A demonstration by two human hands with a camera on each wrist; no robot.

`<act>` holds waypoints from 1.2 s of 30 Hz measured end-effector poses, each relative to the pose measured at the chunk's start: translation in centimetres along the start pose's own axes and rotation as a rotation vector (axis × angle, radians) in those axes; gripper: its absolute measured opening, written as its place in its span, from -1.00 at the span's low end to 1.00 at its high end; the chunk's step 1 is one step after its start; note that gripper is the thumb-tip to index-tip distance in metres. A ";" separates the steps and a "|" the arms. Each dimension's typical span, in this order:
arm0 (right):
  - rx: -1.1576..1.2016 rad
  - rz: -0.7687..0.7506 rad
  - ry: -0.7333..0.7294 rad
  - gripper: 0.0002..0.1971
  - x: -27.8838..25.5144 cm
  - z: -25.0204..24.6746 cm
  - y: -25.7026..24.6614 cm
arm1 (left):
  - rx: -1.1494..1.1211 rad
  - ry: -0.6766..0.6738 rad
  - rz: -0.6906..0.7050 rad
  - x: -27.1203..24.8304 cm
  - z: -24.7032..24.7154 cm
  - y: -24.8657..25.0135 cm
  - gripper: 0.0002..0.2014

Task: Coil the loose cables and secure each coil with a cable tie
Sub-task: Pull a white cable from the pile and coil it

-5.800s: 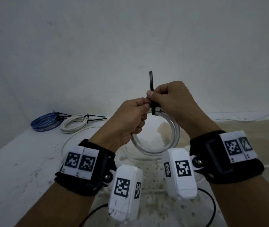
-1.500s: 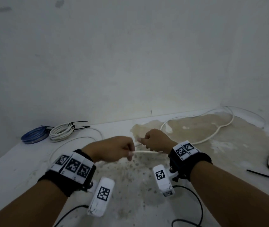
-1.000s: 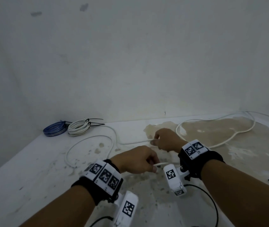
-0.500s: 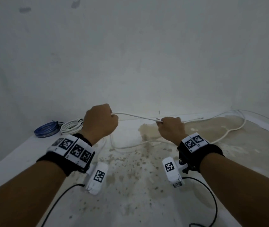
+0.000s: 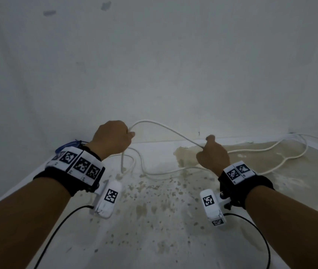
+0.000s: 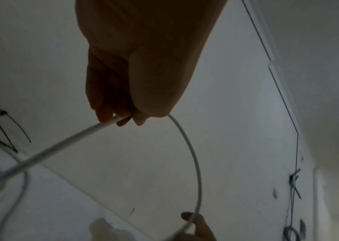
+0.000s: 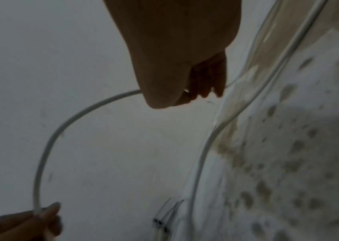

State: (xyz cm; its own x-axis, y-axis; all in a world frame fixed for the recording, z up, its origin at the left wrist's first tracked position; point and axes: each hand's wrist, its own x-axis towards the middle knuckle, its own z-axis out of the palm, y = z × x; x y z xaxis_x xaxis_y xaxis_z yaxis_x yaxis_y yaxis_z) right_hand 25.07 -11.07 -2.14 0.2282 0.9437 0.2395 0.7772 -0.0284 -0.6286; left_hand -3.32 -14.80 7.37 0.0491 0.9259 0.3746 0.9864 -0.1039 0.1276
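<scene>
Head view, white cable point(image 5: 166, 131) arching between raised left hand point(image 5: 113, 137) and right hand point(image 5: 212, 157), both gripping it

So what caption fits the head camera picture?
Both hands, left hand and right hand, lift a white cable above the stained table.

long thin white round cable point(image 5: 166, 127), uncoiled, arching up in the air, rest trailing in loose loops across the stained white desk point(image 5: 154, 220)
</scene>
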 end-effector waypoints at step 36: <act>0.173 0.042 -0.295 -0.36 0.0 4.4 -4.7 | -0.131 -0.631 -0.348 -2.5 8.9 -7.1 -0.84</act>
State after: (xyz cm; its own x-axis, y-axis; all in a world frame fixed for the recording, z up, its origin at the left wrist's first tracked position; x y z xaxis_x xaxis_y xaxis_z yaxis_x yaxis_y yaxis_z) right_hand 18.89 -9.46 -2.44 0.0590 0.9983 0.0028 0.6543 -0.0366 -0.7553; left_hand -9.02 -13.17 -2.60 -0.1430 0.9421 -0.3032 0.9365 0.2279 0.2666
